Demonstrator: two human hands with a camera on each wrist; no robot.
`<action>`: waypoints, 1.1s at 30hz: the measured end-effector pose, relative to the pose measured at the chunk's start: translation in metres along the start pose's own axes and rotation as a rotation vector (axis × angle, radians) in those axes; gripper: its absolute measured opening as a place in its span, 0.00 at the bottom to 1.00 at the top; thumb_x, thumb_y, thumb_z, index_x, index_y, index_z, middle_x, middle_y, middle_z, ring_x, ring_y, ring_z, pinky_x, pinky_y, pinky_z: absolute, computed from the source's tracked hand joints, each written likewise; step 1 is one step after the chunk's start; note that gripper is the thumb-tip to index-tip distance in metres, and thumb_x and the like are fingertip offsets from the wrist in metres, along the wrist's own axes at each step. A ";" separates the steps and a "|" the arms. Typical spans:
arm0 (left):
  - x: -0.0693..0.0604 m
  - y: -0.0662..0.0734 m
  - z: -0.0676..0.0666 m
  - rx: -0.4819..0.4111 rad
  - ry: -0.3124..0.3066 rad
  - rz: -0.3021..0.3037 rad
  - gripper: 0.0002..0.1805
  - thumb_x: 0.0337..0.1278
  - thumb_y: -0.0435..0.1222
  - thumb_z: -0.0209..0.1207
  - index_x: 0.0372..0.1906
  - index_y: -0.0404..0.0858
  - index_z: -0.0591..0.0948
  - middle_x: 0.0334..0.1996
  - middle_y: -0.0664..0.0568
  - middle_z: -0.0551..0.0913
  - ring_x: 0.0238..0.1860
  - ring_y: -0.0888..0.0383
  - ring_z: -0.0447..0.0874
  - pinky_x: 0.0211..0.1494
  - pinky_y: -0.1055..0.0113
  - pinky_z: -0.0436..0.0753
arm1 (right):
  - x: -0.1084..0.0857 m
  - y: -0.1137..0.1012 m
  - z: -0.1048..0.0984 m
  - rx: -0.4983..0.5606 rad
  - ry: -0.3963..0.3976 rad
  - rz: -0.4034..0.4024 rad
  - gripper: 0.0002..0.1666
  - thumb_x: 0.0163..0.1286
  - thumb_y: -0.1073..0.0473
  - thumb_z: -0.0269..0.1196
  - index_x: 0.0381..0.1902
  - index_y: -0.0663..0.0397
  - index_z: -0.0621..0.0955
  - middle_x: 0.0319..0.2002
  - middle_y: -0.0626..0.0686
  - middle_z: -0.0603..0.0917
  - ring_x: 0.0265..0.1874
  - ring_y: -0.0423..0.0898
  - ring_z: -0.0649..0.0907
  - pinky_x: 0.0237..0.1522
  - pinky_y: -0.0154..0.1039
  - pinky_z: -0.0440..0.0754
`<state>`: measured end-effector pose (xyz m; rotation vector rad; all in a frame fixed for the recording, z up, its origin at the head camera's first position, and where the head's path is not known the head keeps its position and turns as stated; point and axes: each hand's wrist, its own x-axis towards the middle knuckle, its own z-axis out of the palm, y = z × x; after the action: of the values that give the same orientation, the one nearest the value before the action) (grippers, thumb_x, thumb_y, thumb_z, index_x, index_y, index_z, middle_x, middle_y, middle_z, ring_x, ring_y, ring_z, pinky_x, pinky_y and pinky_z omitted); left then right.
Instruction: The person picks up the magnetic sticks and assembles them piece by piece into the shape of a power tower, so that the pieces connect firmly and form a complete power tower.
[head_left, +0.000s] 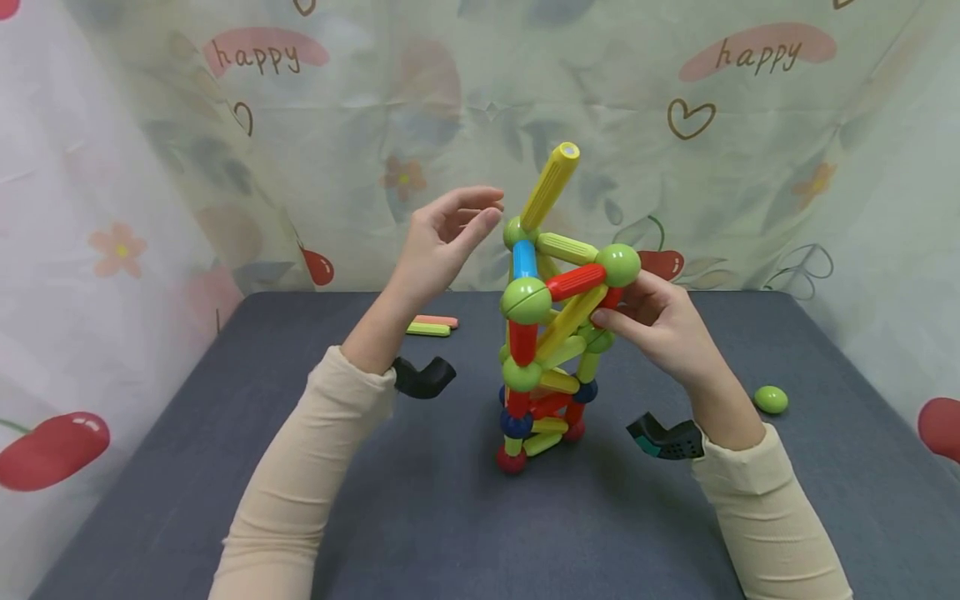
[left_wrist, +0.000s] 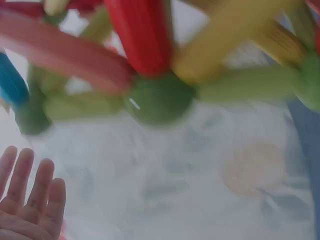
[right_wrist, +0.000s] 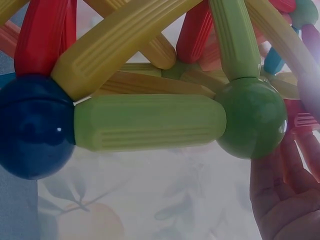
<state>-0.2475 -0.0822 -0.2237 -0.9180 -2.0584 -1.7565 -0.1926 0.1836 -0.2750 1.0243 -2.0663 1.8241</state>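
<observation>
A tall tower (head_left: 522, 342) of coloured magnetic sticks and balls stands upright, with red balls at its base and green ones higher up. From its top left green ball (head_left: 519, 233) a yellow stick (head_left: 551, 185) points up and leans right. My left hand (head_left: 442, 242) is raised beside that ball, apart from it and holding nothing; its fingers (left_wrist: 44, 187) look straight in the left wrist view. On the tower's right side, my right hand (head_left: 667, 333) pinches a red stick (head_left: 611, 298) under the upper right green ball (head_left: 618, 265). Its fingertips are partly hidden behind the stick.
A loose green ball (head_left: 771, 400) lies at the right of the dark table (head_left: 450, 517). A pink stick (head_left: 437, 321) and a yellow-green stick (head_left: 429, 330) lie behind my left wrist. Patterned cloth (head_left: 330, 167) hangs behind and at both sides.
</observation>
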 end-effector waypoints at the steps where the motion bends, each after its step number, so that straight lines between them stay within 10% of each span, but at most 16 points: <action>1: -0.001 -0.006 -0.004 0.020 0.007 -0.028 0.16 0.65 0.30 0.56 0.56 0.28 0.78 0.52 0.37 0.80 0.52 0.48 0.81 0.58 0.60 0.78 | 0.000 0.000 0.000 0.000 0.001 0.001 0.29 0.61 0.80 0.59 0.58 0.55 0.78 0.43 0.45 0.85 0.39 0.40 0.86 0.44 0.31 0.83; 11: -0.029 -0.097 -0.051 0.348 -0.019 -0.463 0.16 0.69 0.39 0.54 0.55 0.36 0.80 0.53 0.41 0.80 0.56 0.45 0.78 0.57 0.51 0.78 | -0.001 0.001 0.001 -0.007 0.005 0.002 0.28 0.61 0.80 0.59 0.57 0.56 0.78 0.43 0.46 0.85 0.39 0.40 0.86 0.45 0.32 0.83; 18: -0.052 -0.148 -0.063 0.572 -0.089 -0.591 0.16 0.69 0.37 0.55 0.56 0.34 0.80 0.54 0.38 0.80 0.55 0.43 0.79 0.55 0.50 0.79 | -0.001 0.001 0.000 -0.024 0.011 0.010 0.28 0.61 0.80 0.60 0.57 0.55 0.78 0.42 0.45 0.85 0.39 0.40 0.85 0.44 0.31 0.83; 33: -0.065 -0.171 -0.060 0.770 -0.239 -0.779 0.19 0.61 0.35 0.63 0.55 0.34 0.81 0.55 0.40 0.80 0.58 0.44 0.76 0.63 0.52 0.74 | 0.000 0.001 0.000 -0.022 0.003 0.020 0.28 0.61 0.79 0.60 0.57 0.54 0.78 0.43 0.45 0.85 0.39 0.40 0.85 0.45 0.31 0.83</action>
<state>-0.3163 -0.1675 -0.3826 -0.0759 -3.1564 -0.8927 -0.1930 0.1838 -0.2761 0.9986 -2.0976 1.8076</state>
